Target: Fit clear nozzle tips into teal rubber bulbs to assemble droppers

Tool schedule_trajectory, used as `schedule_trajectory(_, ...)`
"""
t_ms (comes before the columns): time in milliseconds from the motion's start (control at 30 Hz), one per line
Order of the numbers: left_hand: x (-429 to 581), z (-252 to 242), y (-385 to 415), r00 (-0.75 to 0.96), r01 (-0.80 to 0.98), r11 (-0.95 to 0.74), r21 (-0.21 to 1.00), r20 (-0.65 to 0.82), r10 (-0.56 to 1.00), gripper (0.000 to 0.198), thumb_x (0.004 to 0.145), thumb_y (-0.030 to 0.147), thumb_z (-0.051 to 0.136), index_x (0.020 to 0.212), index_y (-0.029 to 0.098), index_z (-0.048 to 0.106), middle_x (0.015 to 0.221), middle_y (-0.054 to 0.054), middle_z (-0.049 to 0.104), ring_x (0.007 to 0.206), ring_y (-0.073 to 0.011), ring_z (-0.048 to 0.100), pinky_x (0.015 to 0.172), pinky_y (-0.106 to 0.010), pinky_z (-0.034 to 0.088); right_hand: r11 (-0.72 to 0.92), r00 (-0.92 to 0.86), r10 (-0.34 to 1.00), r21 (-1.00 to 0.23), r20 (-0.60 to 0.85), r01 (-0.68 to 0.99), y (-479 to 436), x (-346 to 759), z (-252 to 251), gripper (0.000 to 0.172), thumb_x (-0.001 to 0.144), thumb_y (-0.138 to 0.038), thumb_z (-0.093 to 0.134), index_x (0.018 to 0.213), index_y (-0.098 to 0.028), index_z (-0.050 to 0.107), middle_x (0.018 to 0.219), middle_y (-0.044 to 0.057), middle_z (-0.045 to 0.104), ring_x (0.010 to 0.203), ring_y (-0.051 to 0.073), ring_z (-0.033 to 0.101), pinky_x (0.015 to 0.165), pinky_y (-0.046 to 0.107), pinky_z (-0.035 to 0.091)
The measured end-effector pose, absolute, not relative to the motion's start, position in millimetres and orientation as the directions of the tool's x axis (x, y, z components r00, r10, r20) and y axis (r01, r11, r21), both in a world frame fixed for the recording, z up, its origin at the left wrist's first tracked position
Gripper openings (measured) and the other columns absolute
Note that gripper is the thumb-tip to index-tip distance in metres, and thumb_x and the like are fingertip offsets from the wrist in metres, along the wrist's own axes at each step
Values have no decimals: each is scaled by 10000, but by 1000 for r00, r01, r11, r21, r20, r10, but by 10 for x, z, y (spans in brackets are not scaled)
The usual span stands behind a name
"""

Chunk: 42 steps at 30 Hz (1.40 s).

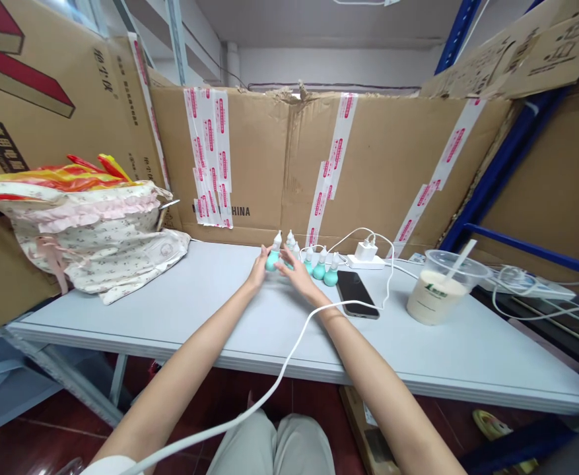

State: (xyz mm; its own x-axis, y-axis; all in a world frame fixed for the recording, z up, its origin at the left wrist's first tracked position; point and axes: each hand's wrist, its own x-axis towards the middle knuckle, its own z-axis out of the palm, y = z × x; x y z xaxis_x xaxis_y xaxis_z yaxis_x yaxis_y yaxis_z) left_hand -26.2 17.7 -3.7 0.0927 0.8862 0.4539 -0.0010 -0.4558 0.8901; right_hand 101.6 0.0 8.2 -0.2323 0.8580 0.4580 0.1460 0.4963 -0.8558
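Several small teal bulbs with white tips (pixel 321 266) stand in a cluster at the back of the grey table (pixel 180 310). My left hand (pixel 259 269) is curled round the leftmost teal bulb (pixel 272 256). My right hand (pixel 298 271) reaches in from the right, its fingers touching the same bulb and the ones just behind it. Both arms stretch forward over the table.
A black phone (pixel 357 293) lies right of my hands, a white cable (pixel 289 353) running from it over my right forearm. A white power strip with chargers (pixel 366 256), a lidded drink cup with straw (pixel 440 286), a floral cloth bag (pixel 91 234), and cardboard walls (pixel 378 165) surround the table.
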Motion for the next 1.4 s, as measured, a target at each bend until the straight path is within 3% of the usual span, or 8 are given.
schedule_trajectory(67,-203,-109,188,116,-39,-446,894,447,887,661,863,573,85,1130,153,519,1135,-105,572,1069,-182,530,911,-323,416,516,-261,842,-847,472,132,17,947,13,554,703,-411,580,1197,-184,477,1096,87,571,987,192,532,779,293,464)
schedule_trajectory(167,-163,-182,204,99,-3,-434,901,433,896,548,893,510,119,1243,189,391,1287,-106,452,1169,-160,457,952,-313,395,486,-191,871,-851,453,198,33,902,-47,391,678,-426,592,952,-147,601,825,43,621,785,173,562,735,301,461)
schedule_trajectory(300,-234,-134,236,-64,136,-470,872,481,874,425,916,422,174,1248,245,373,1370,-71,328,1272,-146,324,1036,-325,307,401,-98,915,-854,392,332,28,935,-20,305,665,-448,593,666,-143,592,621,13,550,649,157,521,619,284,454)
schedule_trajectory(433,-370,-52,270,-233,263,-451,853,510,828,441,912,426,185,1173,219,473,1345,-68,280,1273,-142,303,1065,-292,252,394,-118,919,-870,376,295,34,989,47,296,674,-436,591,754,-152,600,667,23,567,686,165,522,605,277,447)
schedule_trajectory(633,-509,-121,335,-272,410,-424,808,551,789,420,897,425,250,1077,192,549,1226,-87,369,1237,-167,322,1073,-310,224,446,-252,892,-813,374,374,2,1065,77,275,695,-401,588,794,-145,613,724,38,590,766,188,532,668,287,427)
schedule_trajectory(867,-630,-246,437,-262,553,-336,762,542,799,365,871,402,323,983,184,593,1157,-100,411,1173,-211,361,1052,-361,244,614,-228,748,-520,623,593,-131,1202,122,313,692,-379,602,935,-182,597,1030,64,552,1015,199,461,888,332,353)
schedule_trajectory(1167,-635,-295,435,-202,618,-327,715,546,813,331,863,369,345,944,213,625,1105,-90,476,1126,-232,385,1013,-426,278,403,-186,814,-305,550,863,-314,1534,359,334,725,-317,538,1037,-198,549,899,39,617,823,192,528,736,299,336)
schedule_trajectory(1400,-654,-325,440,-171,655,-302,693,525,833,327,853,367,368,955,207,634,1106,-96,482,1114,-245,379,985,-425,306,318,-188,797,-134,573,939,-328,1677,411,232,765,-405,526,795,-203,637,943,78,592,923,237,458,758,342,297)
